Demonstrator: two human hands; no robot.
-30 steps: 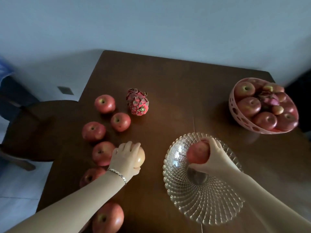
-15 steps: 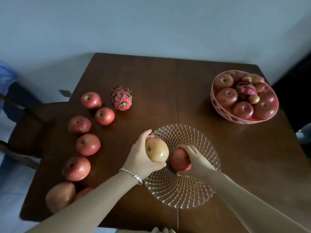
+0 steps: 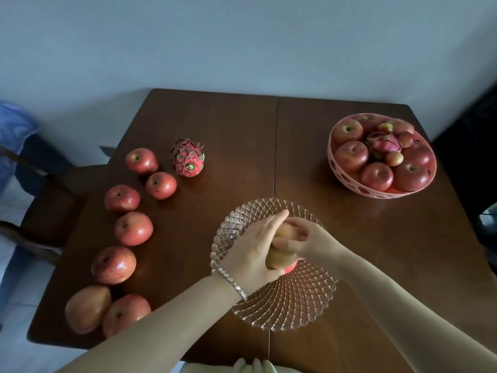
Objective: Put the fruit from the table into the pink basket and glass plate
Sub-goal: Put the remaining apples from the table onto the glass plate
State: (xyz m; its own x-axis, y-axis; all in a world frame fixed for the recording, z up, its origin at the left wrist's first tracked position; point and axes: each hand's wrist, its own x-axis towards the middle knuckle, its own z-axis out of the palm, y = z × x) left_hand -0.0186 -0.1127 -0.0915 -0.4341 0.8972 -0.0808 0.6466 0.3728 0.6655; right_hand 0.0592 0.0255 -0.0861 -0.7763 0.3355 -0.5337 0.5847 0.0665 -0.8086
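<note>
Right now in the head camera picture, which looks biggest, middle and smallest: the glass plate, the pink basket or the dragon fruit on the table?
1. Glass plate, though it is nearer the camera.
2. Pink basket.
3. Dragon fruit.

A dark brown wooden table (image 3: 269, 146) fills the middle, a seam running along its centre from twelve to six o'clock; a plain pale blue-grey wall (image 3: 242, 41) stands behind it; at nine o'clock sits a dark wooden chair (image 3: 53, 200), with what may be blue cloth (image 3: 13, 135) beyond; light is dim.
</note>
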